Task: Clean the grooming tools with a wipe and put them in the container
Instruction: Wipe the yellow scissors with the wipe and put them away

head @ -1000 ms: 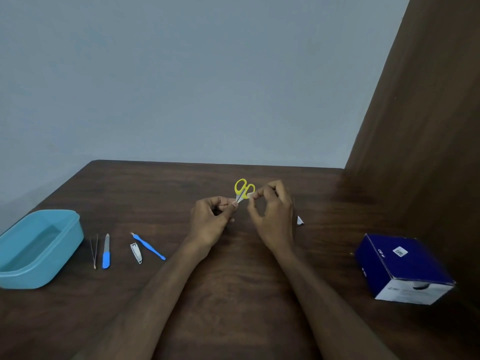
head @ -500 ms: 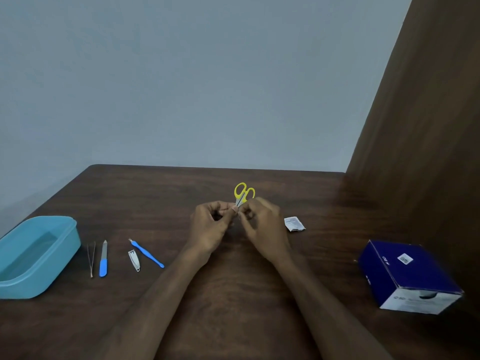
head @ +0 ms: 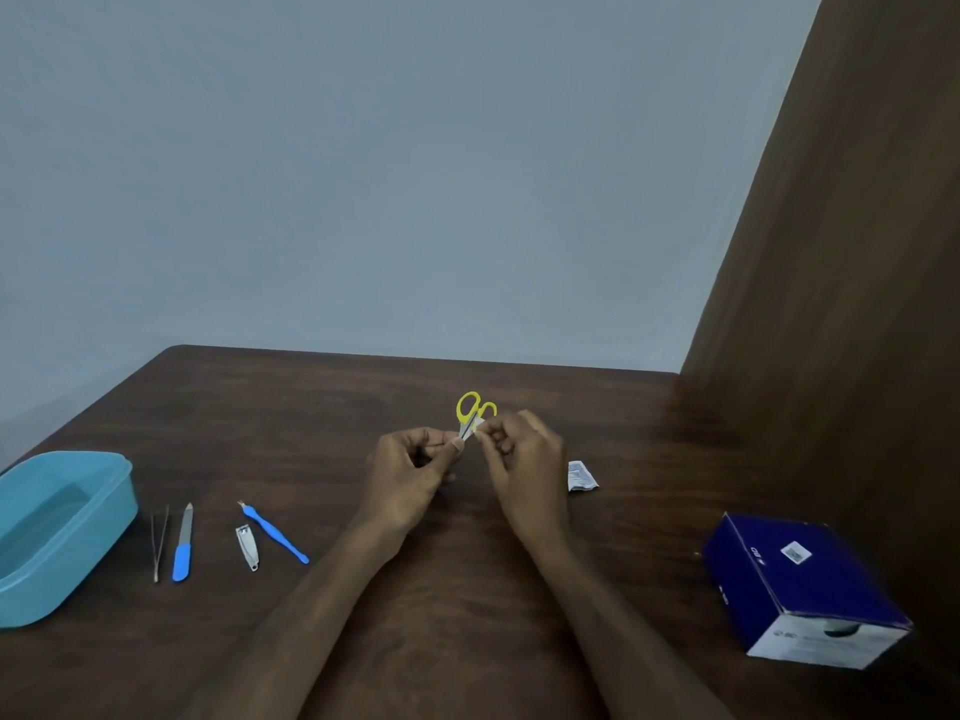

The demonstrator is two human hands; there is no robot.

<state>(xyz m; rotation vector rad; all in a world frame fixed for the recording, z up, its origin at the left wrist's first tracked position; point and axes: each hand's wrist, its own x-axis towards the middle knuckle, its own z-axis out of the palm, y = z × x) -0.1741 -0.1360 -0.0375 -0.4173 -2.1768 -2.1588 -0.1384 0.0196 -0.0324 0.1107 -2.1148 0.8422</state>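
Note:
Small scissors with yellow handles (head: 474, 407) stand handles-up above the table middle. My left hand (head: 410, 467) pinches their blade end. My right hand (head: 524, 454) presses a small white wipe (head: 477, 424) against the blades just below the handles. On the left lie tweezers (head: 159, 542), a blue-handled nail file (head: 183, 544), a metal nail clipper (head: 247, 548) and a blue cuticle pusher (head: 274, 532). The light blue container (head: 111, 517) sits at the far left edge, holding none of the tools.
A torn white wipe sachet (head: 581, 476) lies right of my right hand. A dark blue box (head: 800, 589) stands near the right. A brown wooden panel (head: 841, 283) rises along the right side. The brown table (head: 467, 615) ends at a grey wall.
My right hand slid down the scissors toward the blades, then back up beside the handles with the wipe. My left hand kept its hold. The sachet came into view.

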